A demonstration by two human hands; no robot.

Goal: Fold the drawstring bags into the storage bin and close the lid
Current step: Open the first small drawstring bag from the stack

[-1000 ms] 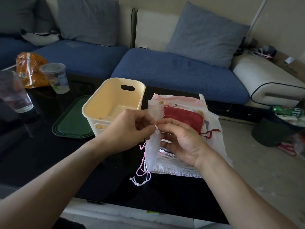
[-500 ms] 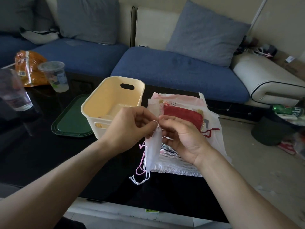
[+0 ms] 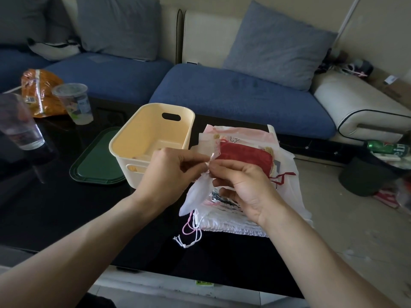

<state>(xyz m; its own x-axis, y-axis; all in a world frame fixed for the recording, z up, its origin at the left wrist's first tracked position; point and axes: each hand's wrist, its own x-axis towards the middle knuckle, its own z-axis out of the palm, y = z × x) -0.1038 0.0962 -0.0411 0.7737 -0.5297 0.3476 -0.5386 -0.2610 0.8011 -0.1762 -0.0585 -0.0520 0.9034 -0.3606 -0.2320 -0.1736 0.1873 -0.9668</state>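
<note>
Only partial white letters "ein" read on the green bottle; cup labels are illegible.

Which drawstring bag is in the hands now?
The sheer white bag, pinched by both the left hand and the right hand; the red bag lies on the pile.

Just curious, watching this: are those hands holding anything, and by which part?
Yes. Both the left hand and the right hand pinch a small sheer white drawstring bag near its gathered top; the rest hangs below.

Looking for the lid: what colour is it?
Dark green lid, flat on the table left of the bin; head view.
</note>
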